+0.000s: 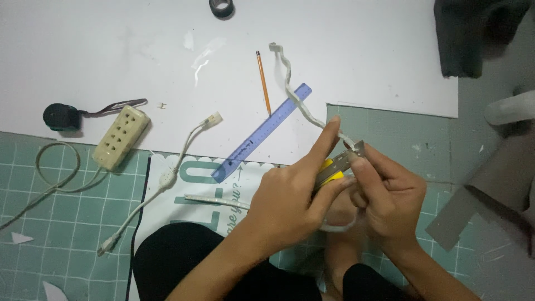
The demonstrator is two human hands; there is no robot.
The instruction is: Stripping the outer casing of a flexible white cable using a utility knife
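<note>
Head view, looking down at a work surface of white board laid over a green cutting mat. The left hand is closed around a yellow-handled utility knife, index finger stretched along its top; the metal blade end projects to the right, near the fingers of the right hand. The right hand pinches a pale flat cable just beside the blade; whether blade and cable touch cannot be told. From the pinch the cable runs away to the far side, crossing the far end of a blue ruler, and ends on the white board; a loop of it hangs below the hands.

A pencil lies just left of the cable, on the board. To the left, well apart from the hands, sit a cream power strip with its cord, a black round plug, and a thin white lead with a small connector. A roll of black tape lies at the far edge.
</note>
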